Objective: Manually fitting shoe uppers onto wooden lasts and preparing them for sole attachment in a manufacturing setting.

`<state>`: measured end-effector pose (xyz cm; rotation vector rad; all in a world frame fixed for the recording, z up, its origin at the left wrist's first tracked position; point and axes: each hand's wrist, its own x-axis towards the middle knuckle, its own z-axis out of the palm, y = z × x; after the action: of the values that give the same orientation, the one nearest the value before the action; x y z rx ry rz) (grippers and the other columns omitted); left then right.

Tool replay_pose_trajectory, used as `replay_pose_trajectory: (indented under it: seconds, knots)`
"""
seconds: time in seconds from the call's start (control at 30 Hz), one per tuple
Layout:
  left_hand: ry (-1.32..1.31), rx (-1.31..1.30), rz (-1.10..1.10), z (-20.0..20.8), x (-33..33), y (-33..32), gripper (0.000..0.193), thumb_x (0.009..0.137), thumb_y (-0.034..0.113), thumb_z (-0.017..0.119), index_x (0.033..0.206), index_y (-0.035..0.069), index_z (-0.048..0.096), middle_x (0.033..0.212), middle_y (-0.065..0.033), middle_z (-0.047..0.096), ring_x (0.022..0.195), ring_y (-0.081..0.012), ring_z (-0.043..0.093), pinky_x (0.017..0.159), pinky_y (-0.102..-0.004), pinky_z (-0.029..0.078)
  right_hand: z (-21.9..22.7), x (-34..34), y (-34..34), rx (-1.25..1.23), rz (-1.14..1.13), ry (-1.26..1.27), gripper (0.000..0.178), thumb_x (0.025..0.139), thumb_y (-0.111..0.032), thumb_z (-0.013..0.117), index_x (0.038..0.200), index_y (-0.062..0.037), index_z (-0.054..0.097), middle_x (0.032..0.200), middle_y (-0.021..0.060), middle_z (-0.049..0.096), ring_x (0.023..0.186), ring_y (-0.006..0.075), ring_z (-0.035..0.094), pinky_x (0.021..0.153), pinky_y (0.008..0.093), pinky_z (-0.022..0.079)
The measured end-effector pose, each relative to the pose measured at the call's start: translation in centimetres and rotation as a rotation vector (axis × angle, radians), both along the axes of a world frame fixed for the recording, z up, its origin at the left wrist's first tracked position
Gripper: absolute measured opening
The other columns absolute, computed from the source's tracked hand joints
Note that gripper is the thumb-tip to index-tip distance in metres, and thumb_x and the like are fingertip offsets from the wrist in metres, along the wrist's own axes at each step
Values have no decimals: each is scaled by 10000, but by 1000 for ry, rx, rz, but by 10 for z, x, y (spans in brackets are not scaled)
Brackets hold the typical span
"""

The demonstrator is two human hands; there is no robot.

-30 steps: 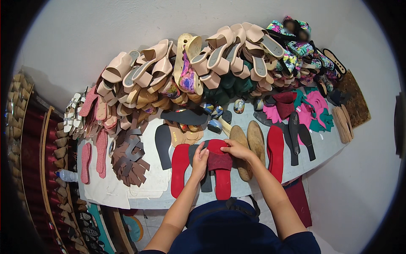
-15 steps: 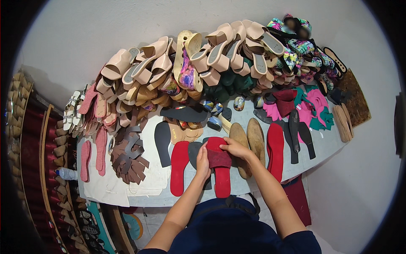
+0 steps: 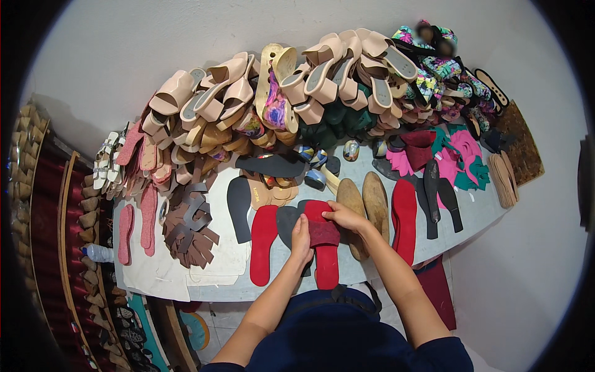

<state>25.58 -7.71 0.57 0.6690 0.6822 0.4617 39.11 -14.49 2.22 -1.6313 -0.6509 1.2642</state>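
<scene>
Close to my body I hold a red slide sandal (image 3: 326,265) with a darker red band (image 3: 324,233) across it. My left hand (image 3: 302,240) grips its left edge beside the band. On the other side my right hand (image 3: 344,217) pinches the front end, thumb on top of the red sole. A loose red insole (image 3: 264,245) lies to the left, and a dark grey sole (image 3: 286,224) is partly hidden behind my left hand. Two wooden shoe lasts (image 3: 375,208) lie just right of the sandal, with another red insole (image 3: 404,222) beyond them.
A large heap of beige heeled sandals (image 3: 322,84) lines the table's back against the wall. Brown strap pieces (image 3: 190,230) and pink speckled soles (image 3: 149,217) lie left. Black soles (image 3: 429,201), pink cut pieces (image 3: 463,152) and a stack of tan soles (image 3: 502,180) are right.
The left hand has shifted slightly along the sandal's edge, its fingers now more upright. The right hand keeps its pinch at the front end.
</scene>
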Motion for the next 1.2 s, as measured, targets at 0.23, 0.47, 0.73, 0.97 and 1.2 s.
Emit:
replay_pose_trajectory:
  seconds: [0.23, 0.47, 0.73, 0.97, 1.2]
  knots:
    - [-41, -118, -98, 8, -1, 10, 344, 913, 312, 359, 1068, 28, 476, 1023, -80, 545, 902, -167, 546, 787, -309, 444, 11, 2, 0, -61, 64, -92, 230, 839, -139, 482, 1012, 12, 462, 886, 60, 532, 813, 126, 482, 751, 255, 388]
    - [-40, -80, -71, 1, 1, 19, 344, 911, 310, 348, 1083, 37, 467, 1064, -101, 537, 941, -208, 547, 823, -354, 442, 2, 0, 1, -11, 107, -226, 340, 857, -137, 454, 1158, 6, 386, 1048, 115, 508, 967, 174, 469, 849, 274, 365]
    - [-221, -392, -348, 12, -8, 29, 647, 830, 594, 261, 1201, 85, 409, 1172, -121, 480, 1068, -271, 480, 911, -418, 375, 17, -10, 3, 64, 122, -183, 445, 836, -155, 459, 1240, -18, 334, 1176, 209, 450, 1096, 287, 432, 920, 340, 324]
    - [-297, -492, -372, 14, -2, 29, 714, 773, 663, 282, 1207, 113, 418, 1196, -108, 467, 1081, -277, 466, 931, -448, 337, 43, -39, 2, 158, -29, -1235, 459, 801, -247, 497, 1190, -24, 400, 1213, 169, 375, 1147, 314, 337, 964, 469, 221]
    - [-175, -431, -426, 10, 4, 28, 722, 772, 671, 280, 1093, 61, 495, 1066, -97, 535, 979, -229, 524, 844, -358, 417, 51, -51, 3, 256, 153, -1050, 256, 771, -224, 524, 952, -46, 553, 812, 117, 594, 831, 256, 555, 851, 387, 331]
